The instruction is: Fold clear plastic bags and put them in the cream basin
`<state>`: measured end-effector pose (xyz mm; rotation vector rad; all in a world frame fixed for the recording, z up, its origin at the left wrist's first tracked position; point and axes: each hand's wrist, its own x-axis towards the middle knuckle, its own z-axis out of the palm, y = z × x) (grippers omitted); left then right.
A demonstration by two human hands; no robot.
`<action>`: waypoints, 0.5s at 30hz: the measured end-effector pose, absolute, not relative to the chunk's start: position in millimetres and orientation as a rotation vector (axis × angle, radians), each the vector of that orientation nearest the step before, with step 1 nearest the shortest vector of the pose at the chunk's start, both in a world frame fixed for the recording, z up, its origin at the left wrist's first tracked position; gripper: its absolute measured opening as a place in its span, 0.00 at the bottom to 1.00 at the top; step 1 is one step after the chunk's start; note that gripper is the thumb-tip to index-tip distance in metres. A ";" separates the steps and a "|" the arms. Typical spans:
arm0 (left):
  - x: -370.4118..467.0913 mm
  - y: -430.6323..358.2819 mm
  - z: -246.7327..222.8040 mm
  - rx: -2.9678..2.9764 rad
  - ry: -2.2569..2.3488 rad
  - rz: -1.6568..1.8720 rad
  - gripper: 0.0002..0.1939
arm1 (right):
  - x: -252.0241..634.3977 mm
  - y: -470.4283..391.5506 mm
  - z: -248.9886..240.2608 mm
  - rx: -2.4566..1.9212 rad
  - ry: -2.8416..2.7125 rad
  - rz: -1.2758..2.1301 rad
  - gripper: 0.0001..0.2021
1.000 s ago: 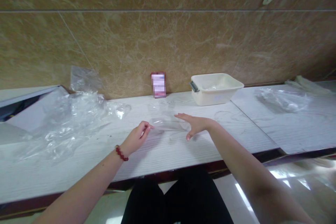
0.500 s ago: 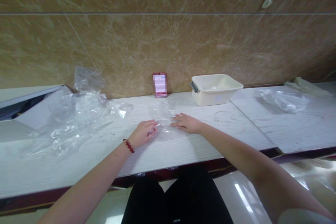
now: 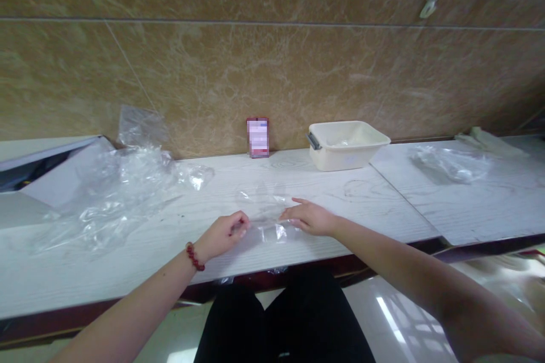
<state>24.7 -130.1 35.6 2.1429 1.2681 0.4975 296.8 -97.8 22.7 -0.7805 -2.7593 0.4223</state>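
A clear plastic bag [image 3: 266, 210] lies on the white wood-grain table between my hands. My left hand [image 3: 227, 232], with a red bead bracelet at the wrist, pinches the bag's left edge between thumb and fingers. On the other side, my right hand [image 3: 309, 216] rests with fingers partly spread on the bag's right part, its fingertips touching the film.
Crumpled clear bags [image 3: 140, 181] pile up at the left beside an open white box [image 3: 63, 181]. A phone [image 3: 258, 138] leans on the wall. Behind my right hand stands a cream bin [image 3: 347, 157]; another clear bag [image 3: 455, 164] lies farther right.
Both hands have come nearer the table's front edge, and the bag between them has shifted the same way. My left hand's fingers have closed on the bag's edge.
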 end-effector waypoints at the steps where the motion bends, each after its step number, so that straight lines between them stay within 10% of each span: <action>1: 25.7 -127.5 34.8 2.092 1.301 0.539 0.09 | 293.2 -98.0 22.5 -0.879 -2.696 0.466 0.15; 15: 49.5 -64.2 17.6 1.464 1.879 0.833 0.11 | 250.5 -52.7 11.5 -1.726 -1.836 0.607 0.07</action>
